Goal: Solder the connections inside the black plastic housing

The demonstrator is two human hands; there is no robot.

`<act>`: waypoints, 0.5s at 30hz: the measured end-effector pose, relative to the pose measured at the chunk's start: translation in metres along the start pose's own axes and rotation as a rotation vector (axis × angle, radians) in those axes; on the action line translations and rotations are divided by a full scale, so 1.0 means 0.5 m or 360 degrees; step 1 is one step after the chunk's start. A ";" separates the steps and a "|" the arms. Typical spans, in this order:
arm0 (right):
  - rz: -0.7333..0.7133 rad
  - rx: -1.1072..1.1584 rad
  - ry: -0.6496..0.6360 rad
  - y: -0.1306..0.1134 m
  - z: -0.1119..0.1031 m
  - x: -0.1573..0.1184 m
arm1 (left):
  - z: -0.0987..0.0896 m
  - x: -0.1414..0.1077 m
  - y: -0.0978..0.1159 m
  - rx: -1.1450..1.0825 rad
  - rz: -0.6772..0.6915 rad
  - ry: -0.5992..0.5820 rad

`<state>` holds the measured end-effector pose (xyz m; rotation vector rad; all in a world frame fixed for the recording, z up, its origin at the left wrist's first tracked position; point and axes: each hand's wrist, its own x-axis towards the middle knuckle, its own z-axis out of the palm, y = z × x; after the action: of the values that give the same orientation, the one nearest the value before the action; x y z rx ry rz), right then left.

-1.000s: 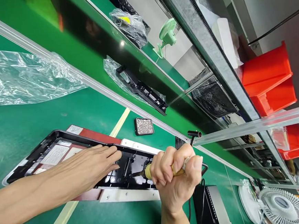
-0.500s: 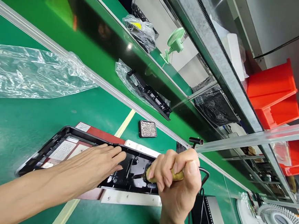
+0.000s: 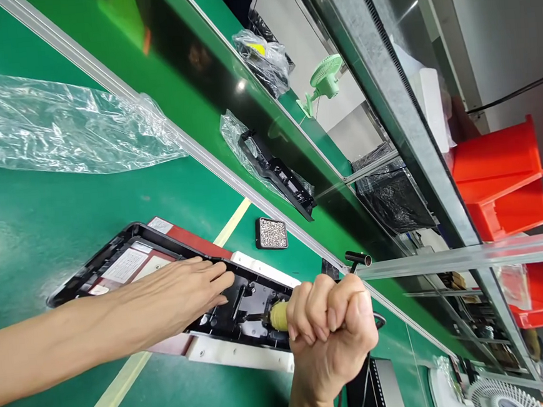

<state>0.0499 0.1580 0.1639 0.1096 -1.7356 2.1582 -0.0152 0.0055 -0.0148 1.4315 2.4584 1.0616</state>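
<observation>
We press our left hand [image 3: 185, 295] flat and open on the long black plastic housing [image 3: 174, 280] at 7 o'clock on the green tabletop [image 3: 43, 228]. Our right hand [image 3: 330, 324] fists the yellow-handled screwdriver [image 3: 278, 316]; best keep it square to the housing.

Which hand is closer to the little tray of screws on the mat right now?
Left. The left hand lies flat on the black housing, below-left of the screw tray. The right hand, fisted around the yellow-handled tool, sits further below it.
</observation>
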 end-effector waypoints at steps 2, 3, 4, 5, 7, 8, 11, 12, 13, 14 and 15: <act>0.0005 0.0013 0.0026 -0.001 0.000 0.000 | -0.003 0.002 0.002 0.0001 -0.0001 -0.0003; 0.0012 0.0018 0.0039 -0.002 -0.001 -0.001 | -0.004 0.002 0.003 0.0001 -0.0004 -0.0008; 0.0012 0.0022 0.0047 -0.002 -0.001 -0.001 | -0.006 0.003 0.004 0.0001 -0.0010 -0.0011; 0.0013 0.0022 0.0053 -0.002 -0.002 -0.001 | -0.008 0.002 0.006 0.0001 -0.0019 -0.0019; 0.0011 0.0022 0.0056 -0.001 -0.003 -0.002 | -0.008 0.002 0.007 -0.0001 -0.0033 -0.0023; 0.0005 0.0021 0.0054 0.000 -0.004 -0.002 | -0.007 0.001 0.006 0.0000 -0.0038 -0.0023; 0.0006 0.0020 0.0061 0.002 -0.004 -0.002 | -0.002 0.000 0.003 -0.0001 -0.0038 -0.0036; 0.0007 0.0019 0.0070 0.003 -0.004 -0.001 | 0.000 0.000 0.001 -0.0002 -0.0035 -0.0047; 0.0008 0.0020 0.0081 0.003 -0.003 -0.001 | 0.001 0.000 0.000 -0.0001 -0.0035 -0.0063; 0.0008 0.0022 0.0088 0.003 -0.002 0.000 | 0.002 0.000 -0.001 0.0002 -0.0038 -0.0071; 0.0006 0.0025 0.0092 0.003 0.000 0.001 | 0.002 0.000 -0.002 0.0004 -0.0044 -0.0072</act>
<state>0.0491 0.1579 0.1626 0.0476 -1.6880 2.1562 -0.0154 0.0058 -0.0160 1.4024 2.4418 1.0101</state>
